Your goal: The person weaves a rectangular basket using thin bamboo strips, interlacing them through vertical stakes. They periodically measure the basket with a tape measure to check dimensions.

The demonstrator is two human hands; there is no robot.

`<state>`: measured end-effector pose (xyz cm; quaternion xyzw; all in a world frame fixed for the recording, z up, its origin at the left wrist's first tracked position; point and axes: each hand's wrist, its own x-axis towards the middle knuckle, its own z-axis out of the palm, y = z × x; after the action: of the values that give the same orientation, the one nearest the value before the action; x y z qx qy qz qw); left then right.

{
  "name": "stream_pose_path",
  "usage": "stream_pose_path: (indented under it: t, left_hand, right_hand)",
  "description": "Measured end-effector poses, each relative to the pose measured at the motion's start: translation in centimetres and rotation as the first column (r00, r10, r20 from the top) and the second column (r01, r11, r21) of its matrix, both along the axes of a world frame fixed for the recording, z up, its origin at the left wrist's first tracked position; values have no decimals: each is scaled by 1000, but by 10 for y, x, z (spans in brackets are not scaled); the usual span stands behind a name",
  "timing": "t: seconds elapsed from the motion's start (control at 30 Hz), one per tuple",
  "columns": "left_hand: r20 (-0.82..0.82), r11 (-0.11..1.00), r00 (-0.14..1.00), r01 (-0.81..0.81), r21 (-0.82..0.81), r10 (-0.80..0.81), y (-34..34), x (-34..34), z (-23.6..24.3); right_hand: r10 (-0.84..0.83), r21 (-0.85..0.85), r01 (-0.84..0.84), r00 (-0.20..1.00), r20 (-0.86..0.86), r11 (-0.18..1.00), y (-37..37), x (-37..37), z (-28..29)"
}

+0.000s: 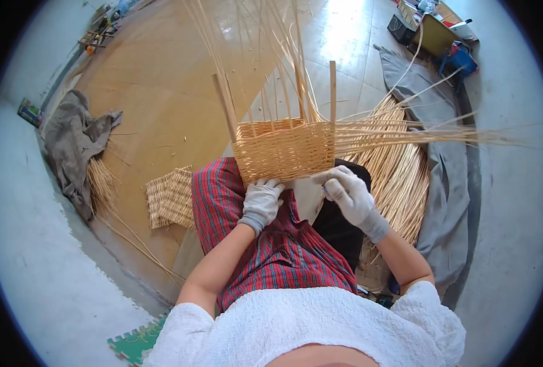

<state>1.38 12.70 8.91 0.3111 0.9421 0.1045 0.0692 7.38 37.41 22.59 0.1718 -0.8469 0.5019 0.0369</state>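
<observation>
A half-woven wicker basket [283,148] rests on my lap, its upright stakes fanning upward and long loose canes trailing off to the right. My left hand [261,200], in a white glove, presses against the basket's lower left edge. My right hand [351,192], also gloved, pinches a cane at the basket's lower right corner. A red plaid cloth [265,244] covers my lap beneath the basket.
A bundle of loose canes [400,177] lies on a grey cloth [449,202] at my right. A small woven mat [170,197] sits on the floor at left, beyond it a crumpled grey cloth [75,144] with more canes. Boxes and tools [439,33] stand far right.
</observation>
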Motion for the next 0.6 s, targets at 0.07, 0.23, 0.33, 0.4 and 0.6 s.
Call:
stream_pose_path:
  t: [0.07, 0.23, 0.33, 0.4, 0.6]
  left_hand:
    - [-12, 999, 1000, -25, -25, 25, -1, -2, 1]
    - [104, 998, 993, -47, -38, 51, -7, -7, 21]
    - [541, 779, 833, -261, 570, -117, -4, -20, 40]
    - [591, 497, 716, -384, 778, -371, 5, -22, 45]
    - [691, 413, 543, -556, 721, -477, 6, -63, 67]
  right_hand:
    - [-63, 68, 62, 998, 5, 996, -13, -4, 6]
    - [44, 327, 8, 987, -152, 945, -22, -21, -11]
    - [88, 372, -42, 990, -107, 927, -32, -34, -8]
    - [141, 348, -76, 976, -167, 934, -40, -47, -8]
    - [269, 450, -153, 941, -206, 880, -33, -87, 11]
